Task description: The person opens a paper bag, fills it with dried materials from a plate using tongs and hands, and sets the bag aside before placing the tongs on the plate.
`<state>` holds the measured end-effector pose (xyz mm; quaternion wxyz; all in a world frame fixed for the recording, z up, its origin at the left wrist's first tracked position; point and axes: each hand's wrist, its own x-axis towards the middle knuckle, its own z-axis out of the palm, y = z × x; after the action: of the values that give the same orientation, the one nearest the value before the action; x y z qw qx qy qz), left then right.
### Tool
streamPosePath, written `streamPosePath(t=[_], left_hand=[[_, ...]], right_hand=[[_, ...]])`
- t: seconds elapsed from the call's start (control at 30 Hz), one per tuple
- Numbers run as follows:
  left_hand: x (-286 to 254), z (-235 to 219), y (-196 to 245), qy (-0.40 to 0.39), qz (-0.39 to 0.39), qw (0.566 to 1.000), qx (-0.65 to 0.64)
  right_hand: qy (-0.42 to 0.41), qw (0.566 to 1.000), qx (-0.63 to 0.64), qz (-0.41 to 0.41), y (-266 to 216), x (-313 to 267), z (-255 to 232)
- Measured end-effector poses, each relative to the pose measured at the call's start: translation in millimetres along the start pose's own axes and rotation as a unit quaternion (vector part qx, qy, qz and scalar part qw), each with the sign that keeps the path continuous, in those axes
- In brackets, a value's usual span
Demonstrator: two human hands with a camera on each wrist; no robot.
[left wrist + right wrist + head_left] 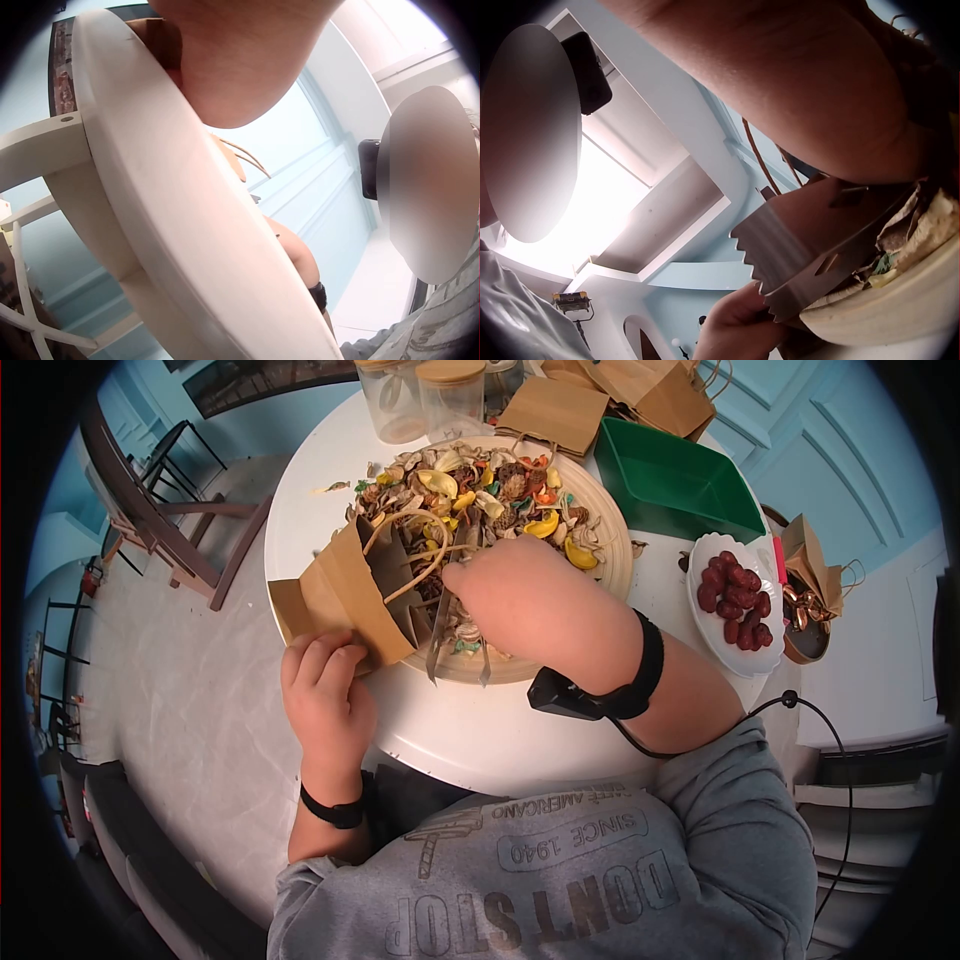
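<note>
A brown paper bag (335, 595) with twisted handles lies tilted at the plate's left side, its mouth facing the dried flower mix (440, 485). My left hand (330, 690) grips the bag's lower side, fingers curled against the paper. Over the mix, my right hand (540, 600) holds metal tongs (438, 635) beside the bag's mouth; its fingertips are hidden. In the right wrist view, the serrated tongs (780, 247) show below my right hand (802, 82). The left wrist view shows my left hand (240, 67) above the table edge, its fingers mostly out of sight.
The round wooden plate (612, 510) stands on a white table (400, 735). Right of it are a green tray (680, 480) and a white dish (712, 630) of red dates (735, 600). Jars (450, 405) and more paper bags (552, 412) stand behind.
</note>
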<state>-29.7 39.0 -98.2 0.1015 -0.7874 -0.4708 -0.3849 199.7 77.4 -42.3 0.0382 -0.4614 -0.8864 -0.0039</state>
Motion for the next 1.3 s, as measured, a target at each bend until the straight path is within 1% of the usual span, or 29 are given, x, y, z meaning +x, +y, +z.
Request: streamPosePath(t=[0.07,0.2,0.37,0.5,0.7,0.77,0.87,1.0,1.07,1.2,1.27,1.3], left_hand=[[0.0,0.2,-0.2,0.0,-0.001,1.0,0.002],[0.3,-0.3,0.2,-0.002,-0.003,1.0,-0.001],[-0.4,0.5,-0.6,-0.002,-0.009,1.0,-0.002],[-0.5,0.4,-0.9,-0.002,-0.006,1.0,-0.002],[0.1,0.4,-0.7,0.001,-0.001,1.0,-0.002],[0.3,0.2,0.0,0.001,-0.001,1.0,-0.002],[0.4,-0.4,0.8,0.002,-0.002,1.0,-0.002],[0.0,-0.5,0.6,-0.001,-0.006,1.0,-0.003],[0.0,-0.6,0.8,-0.001,-0.006,1.0,-0.001],[-0.2,-0.9,0.5,-0.004,-0.009,1.0,-0.002],[-0.5,-0.9,0.2,-0.007,-0.01,1.0,-0.006],[-0.7,-0.7,0.1,-0.006,-0.01,1.0,-0.005]], right_hand=[[0.014,1.0,-0.004,-0.009,1.0,-0.7,1.9],[0.003,1.0,-0.003,-0.004,0.9,0.9,1.0],[0.018,1.0,-0.001,-0.011,1.5,0.6,2.1],[0.003,1.0,0.006,-0.004,1.2,1.2,-0.5],[0.019,1.0,0.011,-0.009,2.2,0.6,2.4],[0.042,0.999,0.016,-0.018,2.6,-1.2,2.6],[0.029,0.999,0.013,-0.017,0.6,-1.5,-3.0],[0.033,0.999,0.023,-0.021,1.0,-1.0,-3.1],[0.007,1.0,0.019,-0.006,-0.1,0.5,-4.8],[0.031,0.999,0.015,-0.016,1.7,0.3,-0.8],[0.0,1.0,0.017,0.0,0.6,2.1,-2.9],[0.0,1.0,0.017,0.0,0.7,2.0,-2.7]])
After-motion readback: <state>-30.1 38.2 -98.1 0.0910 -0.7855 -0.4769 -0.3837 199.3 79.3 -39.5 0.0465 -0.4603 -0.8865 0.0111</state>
